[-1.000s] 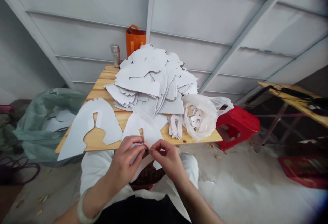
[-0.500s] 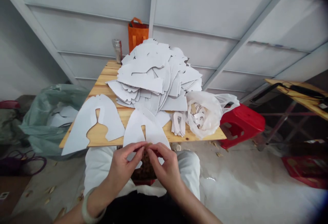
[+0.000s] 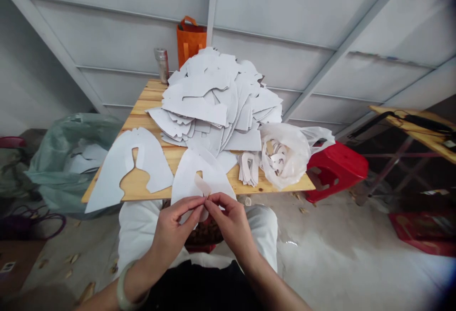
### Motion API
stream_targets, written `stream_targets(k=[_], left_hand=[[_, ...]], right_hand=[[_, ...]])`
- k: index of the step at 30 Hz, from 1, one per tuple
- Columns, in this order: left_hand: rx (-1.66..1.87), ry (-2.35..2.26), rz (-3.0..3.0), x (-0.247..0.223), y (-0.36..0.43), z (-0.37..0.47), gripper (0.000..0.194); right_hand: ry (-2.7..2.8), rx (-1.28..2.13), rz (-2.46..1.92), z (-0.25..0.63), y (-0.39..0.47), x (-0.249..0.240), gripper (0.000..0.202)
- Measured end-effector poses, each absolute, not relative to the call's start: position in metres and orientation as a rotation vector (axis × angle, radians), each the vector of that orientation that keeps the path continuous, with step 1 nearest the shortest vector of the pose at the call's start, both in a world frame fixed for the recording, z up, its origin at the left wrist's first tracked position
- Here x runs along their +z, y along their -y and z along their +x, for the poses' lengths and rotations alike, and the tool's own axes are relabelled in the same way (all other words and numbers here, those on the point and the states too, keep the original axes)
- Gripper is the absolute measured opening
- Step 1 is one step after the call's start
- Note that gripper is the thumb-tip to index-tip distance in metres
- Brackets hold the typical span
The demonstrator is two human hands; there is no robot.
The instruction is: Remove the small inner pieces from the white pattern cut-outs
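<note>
Above the table's front edge, my left hand (image 3: 180,216) and my right hand (image 3: 228,218) meet with fingertips pinched on a thin pale beige strip (image 3: 202,185). The strip stands up beyond the fingertips; its lower part is mostly hidden by my fingers. Behind it lies a white shoe-upper-shaped sheet (image 3: 188,171) with a slot in its middle, partly overhanging the edge. To the left rests a similar cut-out sheet (image 3: 117,159) with a U-shaped pale piece around its slot. A stack of small U-shaped pieces (image 3: 248,168) sits to the right.
A large heap of white cut sheets (image 3: 210,92) covers the back of the wooden table (image 3: 137,111). A plastic bag (image 3: 285,159) of small pieces stands at the right edge, near a red stool (image 3: 337,171). A green bag (image 3: 71,147) is at left; a dark-filled container (image 3: 203,235) sits between the knees.
The pale strip now shows upright beyond my fingertips, where earlier only a small brownish bit was visible. Both hands stay together at nearly the same place.
</note>
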State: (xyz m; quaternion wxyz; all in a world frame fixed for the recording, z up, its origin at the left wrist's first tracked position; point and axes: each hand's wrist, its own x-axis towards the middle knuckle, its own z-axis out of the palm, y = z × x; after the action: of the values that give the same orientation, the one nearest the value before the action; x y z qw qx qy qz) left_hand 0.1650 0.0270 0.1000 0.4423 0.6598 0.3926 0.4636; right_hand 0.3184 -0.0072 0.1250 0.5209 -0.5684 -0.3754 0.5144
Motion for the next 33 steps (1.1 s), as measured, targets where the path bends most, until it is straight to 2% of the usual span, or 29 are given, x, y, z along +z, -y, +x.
stream_targets(k=[9,17,23,27,33], left_hand=[[1.284,-0.910,1.920,0.101,-0.028,0.165,0.022],[1.285,-0.897,1.942,0.099,-0.028,0.167,0.026],[1.048,-1.007,1.669,0.105,-0.031,0.165,0.011],[0.959,-1.041,1.556,0.111,-0.031,0.165,0.012],[0.943,-1.094,1.177,0.109,-0.038,0.162,0.018]], right_hand=[[0.963,1.256,-1.338,0.320,0.006,0.126,0.021],[0.910,1.222,-1.344,0.319,0.006,0.121,0.016],[0.946,1.119,-1.378,0.314,0.005,0.118,0.011],[0.991,1.070,-1.389,0.313,0.006,0.119,0.012],[0.764,1.269,-1.191,0.322,0.008,0.110,0.008]])
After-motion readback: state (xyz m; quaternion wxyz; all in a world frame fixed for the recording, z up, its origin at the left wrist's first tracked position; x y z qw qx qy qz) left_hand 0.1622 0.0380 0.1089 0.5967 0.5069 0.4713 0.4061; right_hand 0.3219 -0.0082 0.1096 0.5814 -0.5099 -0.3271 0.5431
